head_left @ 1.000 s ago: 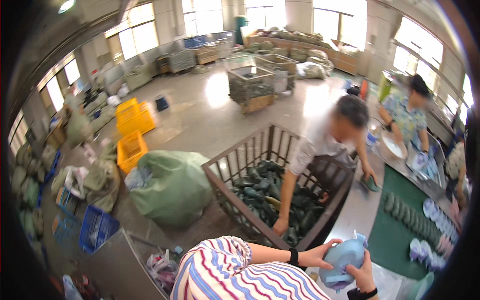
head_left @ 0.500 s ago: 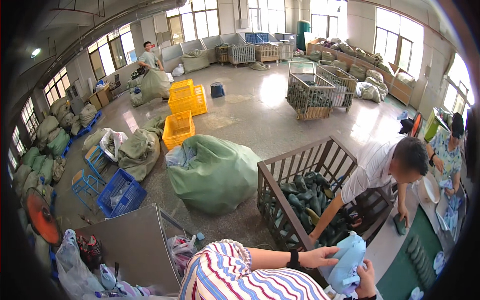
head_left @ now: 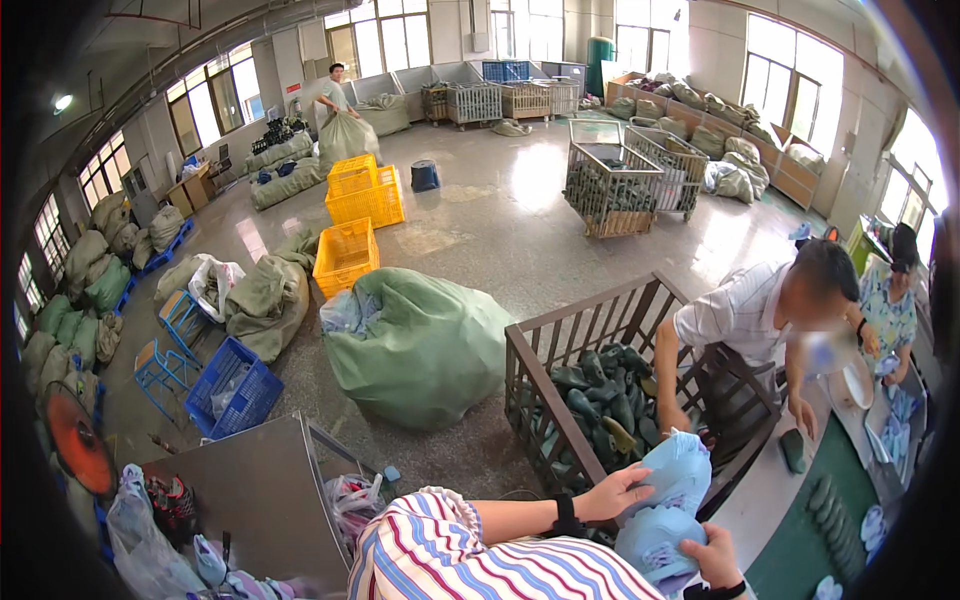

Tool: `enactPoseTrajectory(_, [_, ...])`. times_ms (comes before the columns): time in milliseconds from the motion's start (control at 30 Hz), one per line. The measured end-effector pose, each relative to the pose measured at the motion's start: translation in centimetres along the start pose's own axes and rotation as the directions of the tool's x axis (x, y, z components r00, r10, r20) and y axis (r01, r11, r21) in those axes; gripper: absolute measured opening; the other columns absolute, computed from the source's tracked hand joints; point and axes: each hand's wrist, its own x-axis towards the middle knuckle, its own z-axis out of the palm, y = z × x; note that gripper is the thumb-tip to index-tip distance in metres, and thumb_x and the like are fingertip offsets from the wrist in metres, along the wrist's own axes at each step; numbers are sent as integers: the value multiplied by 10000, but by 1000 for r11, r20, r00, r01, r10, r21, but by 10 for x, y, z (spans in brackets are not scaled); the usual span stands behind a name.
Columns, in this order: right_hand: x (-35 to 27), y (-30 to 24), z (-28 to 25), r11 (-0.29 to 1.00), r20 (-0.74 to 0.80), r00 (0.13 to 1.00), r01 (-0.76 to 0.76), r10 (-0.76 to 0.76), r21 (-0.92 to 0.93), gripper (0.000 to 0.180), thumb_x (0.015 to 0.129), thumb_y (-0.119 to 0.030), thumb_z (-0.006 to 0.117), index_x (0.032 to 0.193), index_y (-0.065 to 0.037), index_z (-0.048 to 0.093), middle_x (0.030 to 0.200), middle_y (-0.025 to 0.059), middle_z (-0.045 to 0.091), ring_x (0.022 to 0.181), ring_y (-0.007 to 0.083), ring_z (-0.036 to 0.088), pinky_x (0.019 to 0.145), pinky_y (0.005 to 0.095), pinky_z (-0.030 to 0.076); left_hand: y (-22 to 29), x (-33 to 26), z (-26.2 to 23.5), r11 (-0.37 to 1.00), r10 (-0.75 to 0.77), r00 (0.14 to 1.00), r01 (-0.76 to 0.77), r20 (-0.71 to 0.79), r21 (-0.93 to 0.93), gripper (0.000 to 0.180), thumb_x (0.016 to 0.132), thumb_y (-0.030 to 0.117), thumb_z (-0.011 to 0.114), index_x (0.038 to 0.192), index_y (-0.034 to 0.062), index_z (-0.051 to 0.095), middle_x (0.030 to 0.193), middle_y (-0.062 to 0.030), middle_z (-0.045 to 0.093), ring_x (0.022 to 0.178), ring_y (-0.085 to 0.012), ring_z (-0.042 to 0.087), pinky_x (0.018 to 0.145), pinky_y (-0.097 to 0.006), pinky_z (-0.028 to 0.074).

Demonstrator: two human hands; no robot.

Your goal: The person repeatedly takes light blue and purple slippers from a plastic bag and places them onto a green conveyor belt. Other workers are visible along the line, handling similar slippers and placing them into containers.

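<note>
Two light-blue shoe uppers hang between my hands at the lower right, one above the other and touching. My left hand [head_left: 610,493], a black band at its wrist, pinches the edge of the upper one [head_left: 682,470]. The lower upper [head_left: 650,535] has a puckered edge, and my right hand [head_left: 715,555] grips it with the thumb on top. Just beyond them stands a brown slatted cart [head_left: 545,430] heaped with dark green shoe lasts [head_left: 588,405]. A co-worker [head_left: 735,315] leans over this cart with one hand among the lasts and the other above the worktable.
Right of my hands, a green belt [head_left: 820,510] carries a row of dark lasts [head_left: 835,525]. A grey table [head_left: 240,500] stands at my left, with a plastic bag [head_left: 145,540] on it. A large green sack [head_left: 420,345] sits ahead, near yellow crates [head_left: 345,255].
The uppers, bunched together before, are now spread apart between my hands. The co-worker has released a last on the worktable and raised the other arm slightly. A distant person has shifted with a sack.
</note>
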Motion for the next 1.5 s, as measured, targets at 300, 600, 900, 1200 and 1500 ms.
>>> enactPoseTrajectory(300, [3, -2, -15, 990, 47, 998, 37, -44, 137, 296, 676, -95, 751, 917, 31, 634, 789, 28, 625, 711, 128, 576, 674, 271, 460, 6, 11, 8, 993, 29, 997, -20, 77, -114, 326, 952, 188, 551, 1187, -38, 530, 1151, -51, 448, 1039, -141, 452, 905, -283, 384])
enactPoseTrajectory(600, [-15, 0, -24, 959, -34, 982, 189, -186, 209, 258, 599, -139, 760, 745, -11, 590, 1104, 115, 551, 1001, 227, 514, 870, 353, 405, -3, 12, 19, 967, -36, 972, 92, 231, -238, 365, 917, 145, 583, 1221, -42, 504, 1156, -46, 429, 1074, -138, 448, 923, -274, 382])
enactPoseTrajectory(900, [-26, 16, -19, 963, 2, 993, 115, -119, 243, 213, 634, -94, 751, 733, -23, 576, 1137, 119, 540, 997, 226, 518, 866, 353, 412, -3, -9, 33, 996, -82, 978, 86, 191, -11, 498, 856, 235, 668, 1213, -71, 502, 1221, -111, 455, 1110, -181, 453, 950, -297, 388])
enactPoseTrajectory(1200, [-31, 18, -17, 880, 40, 989, 106, -141, 462, 272, 672, -160, 784, 788, 11, 607, 1212, 137, 508, 1037, 225, 533, 918, 377, 412, 25, -27, 29, 966, -198, 961, 224, 193, -126, 562, 853, 140, 676, 1341, 34, 417, 1212, -53, 491, 1073, -124, 480, 932, -301, 417])
enactPoseTrajectory(1500, [-41, 9, -16, 944, 39, 947, 313, -319, 107, 154, 688, -48, 749, 778, -7, 631, 1209, 104, 520, 1065, 205, 526, 922, 358, 405, 19, -32, 22, 989, -128, 978, 139, 165, -55, 555, 855, 149, 679, 1332, 22, 426, 1217, -64, 506, 1084, -134, 488, 934, -302, 416])
